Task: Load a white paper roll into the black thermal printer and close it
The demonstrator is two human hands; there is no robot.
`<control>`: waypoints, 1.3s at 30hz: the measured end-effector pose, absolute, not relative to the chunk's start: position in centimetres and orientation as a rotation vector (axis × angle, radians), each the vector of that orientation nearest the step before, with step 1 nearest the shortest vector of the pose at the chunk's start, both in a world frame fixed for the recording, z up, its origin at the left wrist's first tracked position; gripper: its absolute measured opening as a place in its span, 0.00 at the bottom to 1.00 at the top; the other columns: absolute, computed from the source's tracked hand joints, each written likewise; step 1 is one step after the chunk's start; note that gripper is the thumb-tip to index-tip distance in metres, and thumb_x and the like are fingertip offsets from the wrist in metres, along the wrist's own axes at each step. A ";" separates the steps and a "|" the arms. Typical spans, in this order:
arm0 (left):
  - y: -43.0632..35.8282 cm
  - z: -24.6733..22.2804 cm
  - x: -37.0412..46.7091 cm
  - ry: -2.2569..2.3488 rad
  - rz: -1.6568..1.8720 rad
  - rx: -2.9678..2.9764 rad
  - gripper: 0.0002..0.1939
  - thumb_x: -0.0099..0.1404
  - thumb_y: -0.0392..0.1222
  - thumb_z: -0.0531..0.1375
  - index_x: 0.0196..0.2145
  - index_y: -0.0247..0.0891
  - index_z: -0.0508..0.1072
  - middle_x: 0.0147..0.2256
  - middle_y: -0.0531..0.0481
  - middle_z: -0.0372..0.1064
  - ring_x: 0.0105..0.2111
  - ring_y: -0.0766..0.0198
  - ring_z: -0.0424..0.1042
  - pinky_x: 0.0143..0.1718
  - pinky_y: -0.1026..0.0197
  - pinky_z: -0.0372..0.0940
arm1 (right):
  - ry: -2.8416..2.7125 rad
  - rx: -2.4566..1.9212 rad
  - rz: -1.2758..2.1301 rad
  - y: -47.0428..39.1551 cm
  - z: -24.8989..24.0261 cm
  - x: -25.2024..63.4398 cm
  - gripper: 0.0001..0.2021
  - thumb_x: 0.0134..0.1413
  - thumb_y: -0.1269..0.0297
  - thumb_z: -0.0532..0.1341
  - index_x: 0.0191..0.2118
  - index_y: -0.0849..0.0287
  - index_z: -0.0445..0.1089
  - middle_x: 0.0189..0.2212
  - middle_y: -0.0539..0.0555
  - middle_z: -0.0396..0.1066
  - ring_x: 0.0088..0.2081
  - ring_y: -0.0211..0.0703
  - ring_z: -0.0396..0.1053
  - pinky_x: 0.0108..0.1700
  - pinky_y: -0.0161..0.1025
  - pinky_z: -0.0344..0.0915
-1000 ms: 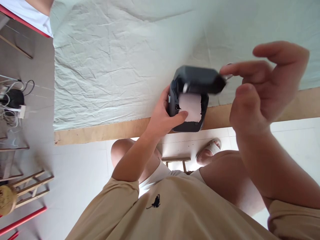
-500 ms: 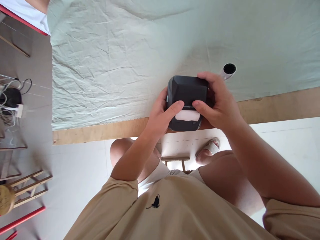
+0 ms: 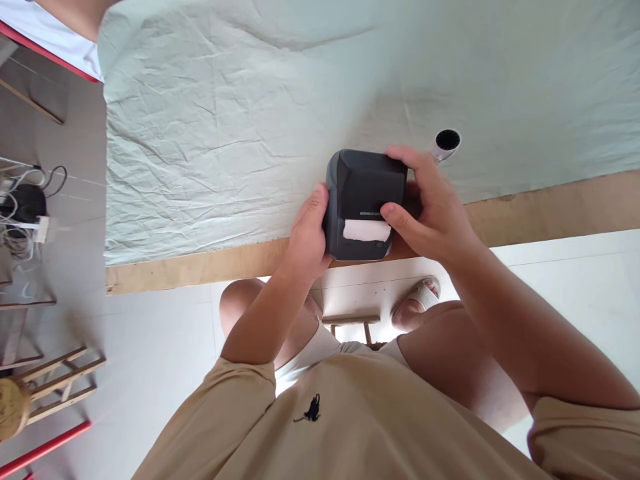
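A dark grey label printer (image 3: 373, 183) with a black lid is held between my two hands at the table's near edge. A strip of white paper (image 3: 367, 231) shows at its slot, below small lettering. My left hand (image 3: 311, 230) grips the left side, with the thumb along that side and the other fingers hidden beneath. My right hand (image 3: 433, 200) clasps the right side, its thumb on the front near the lettering and its index finger at the top right corner. Just beyond my right hand stands a white cylindrical object with a dark round top (image 3: 447, 140).
A wrinkled pale green cloth (image 3: 210, 133) covers the table, whose bare wooden edge (image 3: 550, 200) runs along the front. On the left floor are tangled cables (image 3: 20, 227) and a wooden stool (image 3: 60, 387). Part of another person (image 3: 75, 17) shows at the top left corner.
My left thumb has moved off the printer's front onto its left side. The printer and both hands have shifted slightly left in view. My right hand keeps its hold.
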State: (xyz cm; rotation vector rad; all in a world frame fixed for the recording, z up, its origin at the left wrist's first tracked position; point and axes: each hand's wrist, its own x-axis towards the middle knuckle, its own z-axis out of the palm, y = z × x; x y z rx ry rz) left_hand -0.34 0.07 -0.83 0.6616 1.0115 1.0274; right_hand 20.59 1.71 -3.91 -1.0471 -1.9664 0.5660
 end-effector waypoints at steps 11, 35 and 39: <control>0.1 -0.5 0.0 1.051 1.110 0.655 0.25 0.73 0.70 0.67 0.38 0.43 0.79 0.47 0.48 0.87 0.63 0.43 0.83 0.55 0.47 0.86 | -2.014 -1.010 0.172 1.6 -1.1 21.4 0.26 0.59 0.50 0.75 0.61 0.42 0.76 0.29 0.46 0.72 0.24 0.40 0.64 0.27 0.43 0.67; -0.2 -0.3 -0.2 0.936 1.036 0.768 0.27 0.68 0.66 0.74 0.51 0.43 0.80 0.44 0.47 0.85 0.46 0.49 0.88 0.40 0.52 0.82 | -2.051 -1.285 0.546 1.1 2.9 21.6 0.18 0.61 0.58 0.73 0.57 0.47 0.83 0.35 0.49 0.83 0.22 0.37 0.63 0.27 0.41 0.60; 0.0 -0.4 -0.1 0.976 1.051 0.702 0.25 0.67 0.66 0.75 0.47 0.43 0.81 0.45 0.48 0.85 0.57 0.42 0.87 0.45 0.48 0.86 | -1.566 -1.259 0.602 2.8 3.3 24.9 0.17 0.69 0.45 0.69 0.56 0.45 0.84 0.42 0.55 0.82 0.25 0.42 0.69 0.22 0.43 0.56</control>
